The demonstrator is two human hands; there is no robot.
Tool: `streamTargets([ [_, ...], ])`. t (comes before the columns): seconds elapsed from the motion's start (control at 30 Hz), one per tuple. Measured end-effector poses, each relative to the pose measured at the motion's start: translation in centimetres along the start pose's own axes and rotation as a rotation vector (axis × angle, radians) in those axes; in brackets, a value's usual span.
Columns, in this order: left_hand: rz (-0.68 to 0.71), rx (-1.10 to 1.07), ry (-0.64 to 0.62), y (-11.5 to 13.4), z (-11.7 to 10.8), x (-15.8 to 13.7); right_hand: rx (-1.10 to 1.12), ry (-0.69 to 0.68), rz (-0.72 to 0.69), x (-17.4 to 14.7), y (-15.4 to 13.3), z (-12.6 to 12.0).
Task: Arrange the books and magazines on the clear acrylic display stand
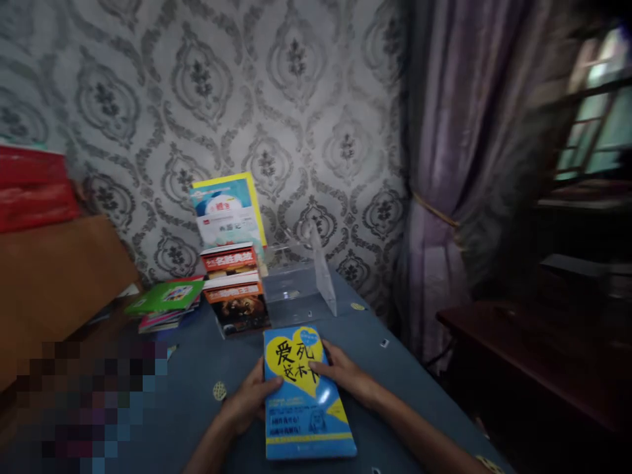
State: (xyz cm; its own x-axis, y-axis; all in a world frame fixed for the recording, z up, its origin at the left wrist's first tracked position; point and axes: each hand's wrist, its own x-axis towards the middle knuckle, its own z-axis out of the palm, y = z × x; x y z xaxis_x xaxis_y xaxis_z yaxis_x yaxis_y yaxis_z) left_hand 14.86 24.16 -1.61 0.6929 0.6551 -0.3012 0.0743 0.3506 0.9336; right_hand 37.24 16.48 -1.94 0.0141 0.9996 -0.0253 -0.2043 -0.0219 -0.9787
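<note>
A blue book (309,421) with a yellow heart on its cover is held between both hands, front side up, over the near part of the table. On its left edge my left hand (249,398) grips it, thumb on the cover and fingers underneath. My right hand (345,373) holds the upper right edge, its thumb also lying on the cover. Just beyond stands a clear plastic book rack (323,270). Books fill its left side: one with a lion cover (241,309), an orange-red one (230,260) and a taller blue-and-yellow one (227,204) behind.
Several books lie stacked on the left, a green one (170,296) on top. A cardboard box (59,270) with a red item (34,187) stands further left. Patterned wall backs the blue-covered table (197,421); a purple curtain (444,164) and dark red furniture (533,342) are right.
</note>
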Motion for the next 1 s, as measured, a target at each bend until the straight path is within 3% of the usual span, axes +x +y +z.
streamTargets([
  [0.17, -0.001, 0.160, 0.023, 0.8, -1.5, -1.6, -0.282, -0.010, 0.122, 0.1, -0.4, 1.0],
  [0.3, -0.085, 0.242, 0.008, 1.3, -3.6, -3.7, -0.450, -0.097, 0.222, 0.1, -0.7, 2.6],
  [0.47, -0.076, 0.348, -0.006, 1.4, -6.7, -5.9, -0.413, -0.189, 0.269, 0.5, 0.1, 5.3],
  [0.67, -0.099, 0.453, 0.107, 2.4, -9.3, -7.9, -0.355, -0.268, 0.277, 1.8, 1.2, 8.4],
  [0.83, -0.071, 0.525, 0.156, 2.6, -9.8, -8.4, -0.353, -0.238, 0.303, 2.4, 1.8, 8.8],
  [1.0, -0.074, 0.561, 0.085, 2.3, -9.9, -8.0, -0.332, -0.166, 0.312, 2.1, 1.9, 8.4],
])
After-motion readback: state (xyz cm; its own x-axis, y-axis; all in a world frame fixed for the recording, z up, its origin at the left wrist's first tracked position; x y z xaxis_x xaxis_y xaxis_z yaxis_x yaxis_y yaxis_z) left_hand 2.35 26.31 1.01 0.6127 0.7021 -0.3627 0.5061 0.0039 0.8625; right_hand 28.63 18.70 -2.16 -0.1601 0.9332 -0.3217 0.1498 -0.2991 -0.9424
